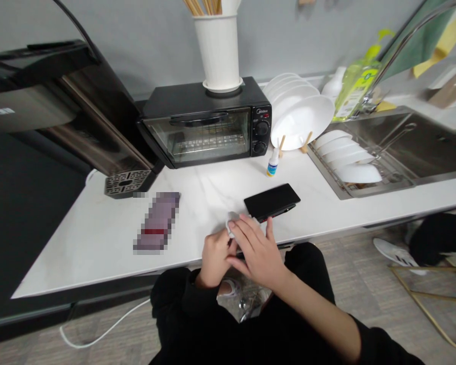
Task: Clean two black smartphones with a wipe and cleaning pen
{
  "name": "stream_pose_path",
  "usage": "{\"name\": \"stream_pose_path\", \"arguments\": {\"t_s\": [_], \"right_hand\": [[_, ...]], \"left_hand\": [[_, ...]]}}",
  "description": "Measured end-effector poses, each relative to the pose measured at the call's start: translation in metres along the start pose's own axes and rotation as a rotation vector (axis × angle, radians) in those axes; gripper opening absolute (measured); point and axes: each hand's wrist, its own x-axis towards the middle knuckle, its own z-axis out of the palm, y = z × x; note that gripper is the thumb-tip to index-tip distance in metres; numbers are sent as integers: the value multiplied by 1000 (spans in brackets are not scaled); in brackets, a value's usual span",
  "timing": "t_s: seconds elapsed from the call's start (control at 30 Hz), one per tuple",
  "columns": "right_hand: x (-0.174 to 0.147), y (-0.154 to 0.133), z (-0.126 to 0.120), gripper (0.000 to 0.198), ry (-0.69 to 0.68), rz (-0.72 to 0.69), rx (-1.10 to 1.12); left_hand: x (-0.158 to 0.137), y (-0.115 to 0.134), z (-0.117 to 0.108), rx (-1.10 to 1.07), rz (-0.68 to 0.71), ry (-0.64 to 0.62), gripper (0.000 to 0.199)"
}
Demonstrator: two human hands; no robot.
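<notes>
My two hands meet at the front edge of the white counter. Closed into a loose fist, my left hand (215, 258) grips something I cannot make out. My right hand (258, 253) lies over it, fingers fairly straight and pressing a crumpled white tissue (231, 219) against what the left hand has. Just beyond the fingers lies a flat black phone-like slab (271, 200) with a dark pen (283, 211) along its near edge. Behind that stands a small white bottle (272, 165) with a blue and yellow label.
A pixelated purple object (158, 223) lies on the left of the counter (79, 243). At the back are a coffee machine (99, 111), a toaster oven (209, 132) and racked white plates (300, 121). Bowls (357, 172) sit in the sink (433, 152); a person's shoe (397, 253) shows at right.
</notes>
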Motion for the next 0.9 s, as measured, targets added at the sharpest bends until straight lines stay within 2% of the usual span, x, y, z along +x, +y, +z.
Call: {"name": "stream_pose_path", "arguments": {"t_s": [0.07,0.17,0.23,0.3,0.4,0.47,0.57,0.67,0.73,0.8,0.9], "right_hand": [[-1,15,-3,69,-2,14,-55],[-2,46,-9,71,113,215,-155],[-2,48,-9,76,152,300,-164],[-2,31,-2,80,122,267,-119],[-2,-7,11,80,46,120,-48],[-1,-16,15,77,27,56,-33],[-3,7,8,73,42,83,-62],[-5,46,-11,75,106,194,-121],[-3,62,-26,76,135,237,-126],[4,65,-37,72,144,279,-85],[22,45,-39,52,138,362,-24]], "left_hand": [[0,1,0,2,-7,0,22],[2,6,1,-24,-14,-3,17],[2,8,3,-31,-9,-1,19],[2,5,6,6,2,10,18],[-1,-4,8,61,28,0,20],[-2,-7,8,72,31,-24,21],[-2,-4,6,75,2,-24,18],[1,4,5,21,-13,-21,17],[3,9,4,-12,-14,-17,20],[4,11,4,-17,-17,-10,21],[5,11,4,-25,0,-11,19]]}}
